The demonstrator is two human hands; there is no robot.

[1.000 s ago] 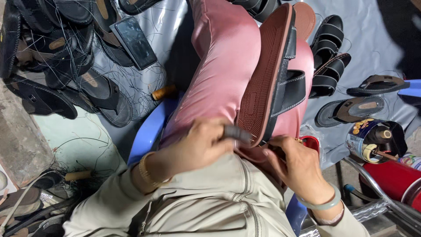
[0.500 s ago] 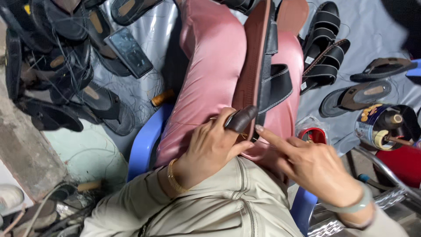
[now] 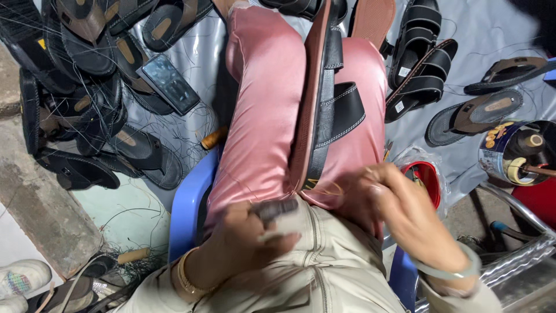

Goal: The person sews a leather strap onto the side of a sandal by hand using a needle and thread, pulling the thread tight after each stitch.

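while the brown-soled sandal (image 3: 324, 104) stands on edge between your pink-clad knees, your left hand (image 3: 249, 243) is closed on a small dark tool (image 3: 277, 208) near its heel. your right hand (image 3: 399, 214) is blurred; i cannot tell its grip. white stitching already lines the black strap; the heel end looks unfinished. small white tags mark the black sandals (image 3: 420, 64) right of your knee.

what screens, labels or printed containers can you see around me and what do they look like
Phone: lying left of the legs among sandals, dark rectangular screen.
Printed tin: far right, round, blue with yellow pattern, holding thread spools.
Small tags: white squares on the black strapped sandals, upper right.
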